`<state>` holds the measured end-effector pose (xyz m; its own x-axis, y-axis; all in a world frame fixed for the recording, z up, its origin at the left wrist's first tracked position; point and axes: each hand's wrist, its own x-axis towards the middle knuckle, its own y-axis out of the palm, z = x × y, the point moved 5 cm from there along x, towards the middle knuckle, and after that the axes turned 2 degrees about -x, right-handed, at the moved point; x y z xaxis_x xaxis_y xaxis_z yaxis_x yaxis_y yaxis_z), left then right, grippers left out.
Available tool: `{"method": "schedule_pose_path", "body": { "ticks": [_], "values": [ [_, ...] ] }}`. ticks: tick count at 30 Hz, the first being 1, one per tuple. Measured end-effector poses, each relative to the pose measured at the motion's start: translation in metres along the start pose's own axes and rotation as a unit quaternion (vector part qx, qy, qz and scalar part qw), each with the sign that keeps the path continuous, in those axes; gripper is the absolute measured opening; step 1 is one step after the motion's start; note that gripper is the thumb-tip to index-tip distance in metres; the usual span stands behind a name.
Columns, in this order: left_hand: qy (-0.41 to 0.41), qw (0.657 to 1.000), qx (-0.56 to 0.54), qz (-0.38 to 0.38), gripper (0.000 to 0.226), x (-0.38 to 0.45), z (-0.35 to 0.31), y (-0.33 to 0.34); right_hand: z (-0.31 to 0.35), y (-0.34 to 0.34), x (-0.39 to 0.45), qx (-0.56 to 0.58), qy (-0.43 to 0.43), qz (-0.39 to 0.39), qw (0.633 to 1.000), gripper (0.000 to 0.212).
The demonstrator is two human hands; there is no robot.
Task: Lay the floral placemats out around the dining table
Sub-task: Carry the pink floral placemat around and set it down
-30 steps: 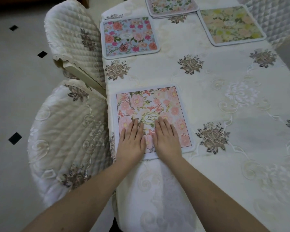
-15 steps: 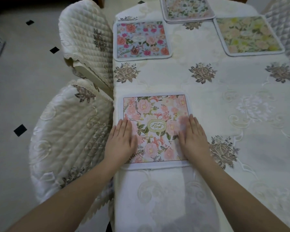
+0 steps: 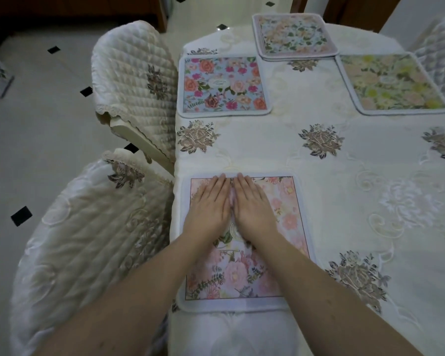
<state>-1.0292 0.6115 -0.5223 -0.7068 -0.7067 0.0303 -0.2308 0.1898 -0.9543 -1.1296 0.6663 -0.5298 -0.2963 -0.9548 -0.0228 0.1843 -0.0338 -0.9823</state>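
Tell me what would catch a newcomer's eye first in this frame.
Two hands, the left hand and right hand, lie flat side by side on the pink floral placemat at the table's near left edge. Beyond it lie a blue placemat on the left, a yellow-green placemat on the right, and a small stack of placemats at the far end.

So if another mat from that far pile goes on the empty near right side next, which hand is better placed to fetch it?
Probably the right hand. Both lie flat on the pink placemat, but the stack and the bare tablecloth sit on its side; the left hand would cross over.
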Motion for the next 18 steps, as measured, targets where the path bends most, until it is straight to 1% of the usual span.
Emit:
{"method": "schedule_pose_path", "body": {
  "ticks": [2,6,10,14,18],
  "values": [
    [-0.005,1.000,0.020,0.012,0.062,0.002,0.005,0.010,-0.010,0.000,0.002,0.004,0.006,-0.003,1.000,0.058],
    [-0.028,0.999,0.024,0.021,0.063,0.003,0.012,0.009,-0.032,-0.005,-0.001,0.006,0.036,-0.005,0.999,0.062],
    [-0.067,0.997,0.017,0.020,0.068,0.000,0.033,-0.002,-0.062,-0.012,-0.008,0.000,0.073,0.008,0.997,0.067],
    [-0.106,0.994,0.006,0.029,0.070,-0.007,0.053,-0.011,-0.095,-0.020,-0.021,0.007,0.127,-0.002,0.992,0.068],
    [-0.151,0.986,0.033,0.055,0.070,-0.015,0.069,-0.017,-0.107,-0.023,-0.027,0.007,0.151,0.017,0.988,0.066]
  ]
}}
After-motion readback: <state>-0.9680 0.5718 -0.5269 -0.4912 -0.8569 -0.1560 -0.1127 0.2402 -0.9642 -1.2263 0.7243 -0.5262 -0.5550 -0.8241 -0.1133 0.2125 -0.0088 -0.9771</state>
